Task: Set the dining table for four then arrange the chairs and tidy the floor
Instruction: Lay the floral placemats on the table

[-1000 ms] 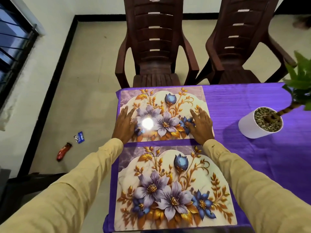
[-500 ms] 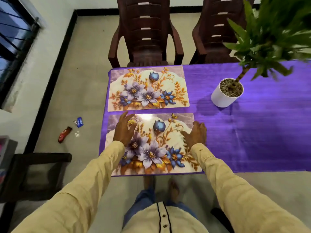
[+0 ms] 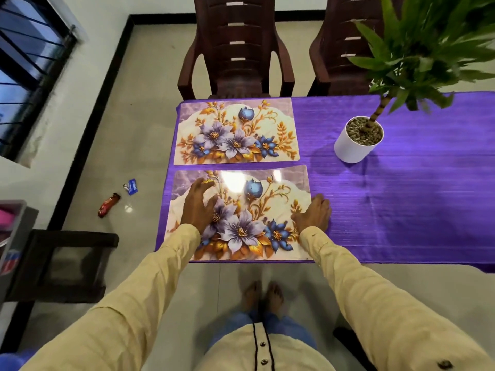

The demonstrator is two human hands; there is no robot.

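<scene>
- A person in a pale yellow long-sleeved shirt stands barefoot at the near edge of a dining table covered in a purple woven cloth (image 3: 401, 210).
- The left hand (image 3: 198, 207) lies flat, fingers spread and straight, on the left part of a glossy rectangular placemat printed with purple and blue flowers and gold leaves (image 3: 241, 228). It grips nothing.
- The right hand (image 3: 313, 214) is also open. It rests palm-down across the right edge of that placemat, partly on the mat and partly on the cloth.
- This near placemat sits at the table's near-left corner, its long side along the near edge.
- A second floral placemat of the same print (image 3: 235, 132) lies just beyond it at the far-left corner, with a narrow strip of cloth between the two.
- A white round pot holding a green leafy plant in pebbles (image 3: 356, 145) stands on the cloth to the right of the far mat, apart from both.
- Two dark brown plastic armchairs (image 3: 238, 49) (image 3: 337, 52) face the far edge.
- On the tiled floor left of the table lie a red wrapper (image 3: 108, 205) and a small blue wrapper (image 3: 132, 186).
</scene>
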